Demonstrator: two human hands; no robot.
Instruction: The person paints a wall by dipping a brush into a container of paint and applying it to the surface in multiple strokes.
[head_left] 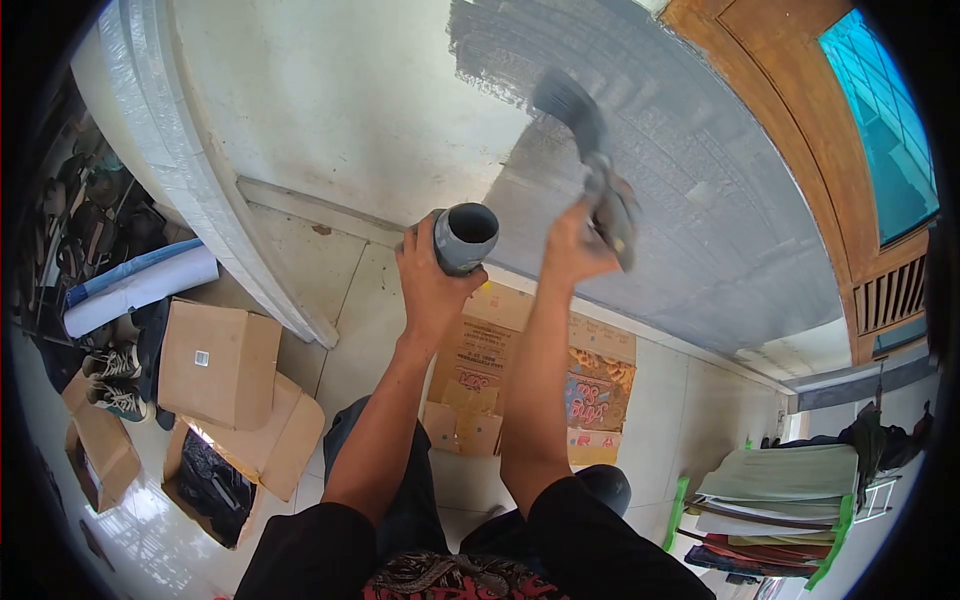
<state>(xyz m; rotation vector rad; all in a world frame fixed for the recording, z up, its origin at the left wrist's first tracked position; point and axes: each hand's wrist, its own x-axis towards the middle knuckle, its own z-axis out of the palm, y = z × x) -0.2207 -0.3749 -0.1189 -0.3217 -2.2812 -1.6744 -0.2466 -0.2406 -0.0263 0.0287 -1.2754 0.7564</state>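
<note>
My left hand (pixel 432 283) is wrapped around a paint-smeared container (pixel 466 238) with a dark open mouth, held just in front of the wall. In my right hand (pixel 580 245) is a paintbrush (pixel 570 105), gripped by the handle and blurred by motion. Its grey bristles are at the wall, close to the edge between grey paint (pixel 690 200) and the pale unpainted part (pixel 330 100). Part of the handle is hidden by my fingers.
Flattened cardboard (pixel 470 400) lies on the tiles below my arms. Cardboard boxes (pixel 220 365), shoes (pixel 118 380) and rolled sheets (pixel 145 290) are at left. A wooden frame (pixel 800 110) borders the wall at right. Below it stands a drying rack (pixel 780 490) with cloths.
</note>
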